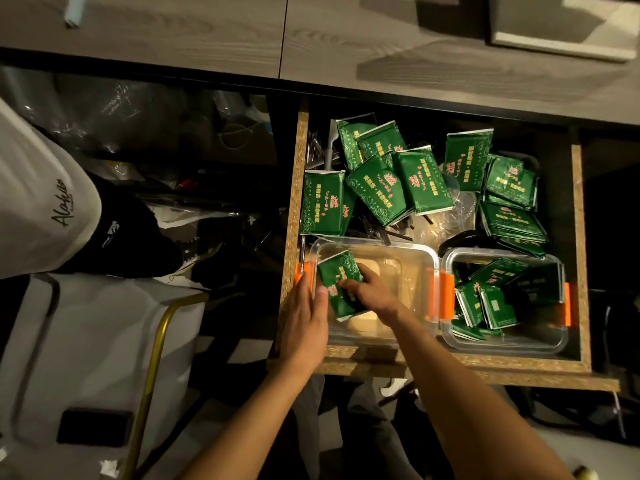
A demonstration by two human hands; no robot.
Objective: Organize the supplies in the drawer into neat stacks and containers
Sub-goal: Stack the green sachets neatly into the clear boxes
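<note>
Low in the middle of the frame, the right hand curls its fingers over a green packet tilted against the left wall of the near-empty clear container, while the left hand lies flat and open against that wall outside. Risk: released on its edge, the packet may flop askew. More green packets lie strewn higher up in the drawer, and the right-hand container already holds a jumble, so stacking could turn untidy.
</note>
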